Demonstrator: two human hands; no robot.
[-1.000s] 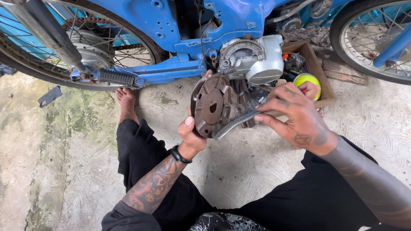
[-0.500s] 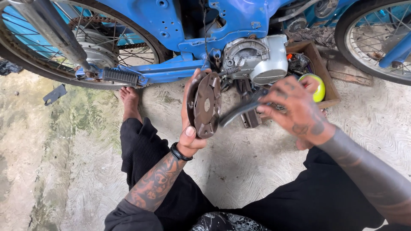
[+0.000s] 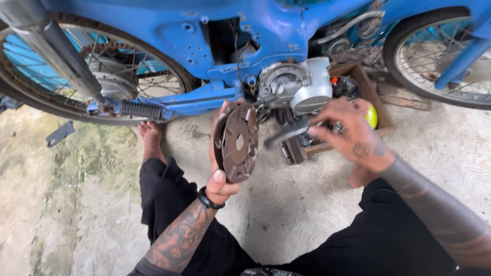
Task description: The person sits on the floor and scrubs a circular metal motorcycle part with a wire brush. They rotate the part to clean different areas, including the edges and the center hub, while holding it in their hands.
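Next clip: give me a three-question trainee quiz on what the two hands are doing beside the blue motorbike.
1. True or false: the left hand holds the round brown metal part upright, off the ground.
2. What does the right hand grip? A) a dark wrench-like tool B) a yellow-green ball C) a wheel spoke
3. Fill in: the wooden box of parts lies under the bike, beside the silver ____.

Key: 1 true; 2 A; 3 engine
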